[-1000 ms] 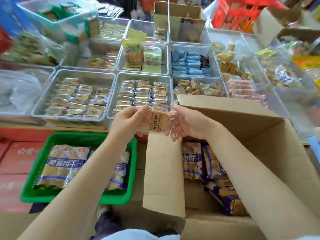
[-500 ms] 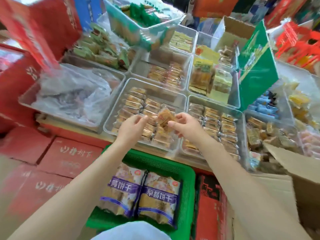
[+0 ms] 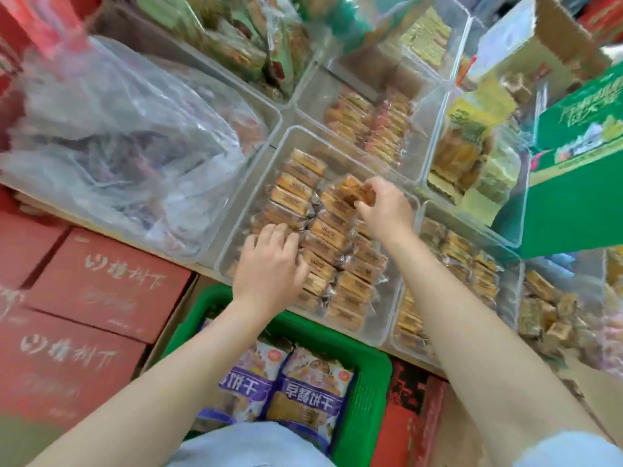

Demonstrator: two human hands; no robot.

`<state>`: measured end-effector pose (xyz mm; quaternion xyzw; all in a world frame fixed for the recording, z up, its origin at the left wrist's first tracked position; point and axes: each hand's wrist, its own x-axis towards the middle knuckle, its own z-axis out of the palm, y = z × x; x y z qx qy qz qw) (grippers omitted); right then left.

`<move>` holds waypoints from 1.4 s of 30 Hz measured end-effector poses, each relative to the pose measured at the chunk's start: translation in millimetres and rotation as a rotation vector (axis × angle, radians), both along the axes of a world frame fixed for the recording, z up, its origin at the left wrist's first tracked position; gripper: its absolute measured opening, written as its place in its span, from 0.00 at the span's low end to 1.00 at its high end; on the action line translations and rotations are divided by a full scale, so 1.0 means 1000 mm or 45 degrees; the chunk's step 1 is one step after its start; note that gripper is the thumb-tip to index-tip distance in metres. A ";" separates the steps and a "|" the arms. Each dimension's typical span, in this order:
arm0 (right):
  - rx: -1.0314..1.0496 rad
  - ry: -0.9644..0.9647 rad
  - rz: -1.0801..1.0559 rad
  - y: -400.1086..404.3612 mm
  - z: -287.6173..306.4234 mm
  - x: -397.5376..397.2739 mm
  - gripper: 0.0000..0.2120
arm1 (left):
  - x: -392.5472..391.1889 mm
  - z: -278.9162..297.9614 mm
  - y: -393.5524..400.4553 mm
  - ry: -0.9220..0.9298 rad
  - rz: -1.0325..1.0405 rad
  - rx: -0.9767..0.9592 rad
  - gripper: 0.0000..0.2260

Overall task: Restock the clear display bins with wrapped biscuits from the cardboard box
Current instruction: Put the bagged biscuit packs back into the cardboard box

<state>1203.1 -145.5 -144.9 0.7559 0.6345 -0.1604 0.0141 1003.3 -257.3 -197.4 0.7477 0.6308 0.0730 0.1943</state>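
From the head view, my right hand (image 3: 384,205) sits a little above centre of the frame, its fingers (image 3: 362,206) pinching one wrapped biscuit (image 3: 355,190) at the far end of the rows inside the clear bin (image 3: 377,332). My left hand (image 3: 269,264) lies lower and to the left, in the same bin, fingers curled down onto the packed biscuits (image 3: 323,237) at the near-left rows; whether they grip one I cannot tell. The bin stands on the counter (image 3: 202,269), just beside a second bin of biscuits (image 3: 451,264) at the right. At the upper left, a bin holds crumpled clear plastic (image 3: 118,136). Below my arms, at the bottom centre, a green basket (image 3: 371,392) holds purple snack bags (image 3: 303,389). Red boxes (image 3: 84,298) are stacked at the lower left.
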 end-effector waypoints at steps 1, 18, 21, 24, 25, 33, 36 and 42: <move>-0.052 -0.009 0.025 0.004 -0.008 -0.004 0.18 | 0.001 0.000 0.001 0.008 0.000 -0.002 0.22; -0.343 -0.128 0.277 -0.033 -0.016 -0.027 0.30 | -0.001 -0.001 0.000 -0.023 -0.023 0.031 0.19; -0.281 0.196 0.227 -0.077 0.010 -0.023 0.20 | 0.001 0.005 -0.009 -0.094 -0.009 0.009 0.18; -0.130 0.485 0.092 -0.145 0.046 0.003 0.13 | 0.029 0.032 -0.042 -0.194 -0.145 0.061 0.14; -0.039 0.533 0.067 -0.170 0.057 0.017 0.12 | 0.043 0.047 -0.059 -0.245 -0.227 0.062 0.13; 0.765 0.472 -0.482 -0.372 0.124 0.186 0.09 | 0.201 0.157 -0.206 -0.482 -0.953 0.000 0.13; 0.783 0.423 -0.658 -0.446 0.124 0.263 0.09 | 0.272 0.166 -0.267 -0.578 -1.100 0.084 0.14; -0.146 0.239 -0.654 -0.551 0.095 0.405 0.10 | 0.386 0.161 -0.356 -0.539 -1.174 0.191 0.15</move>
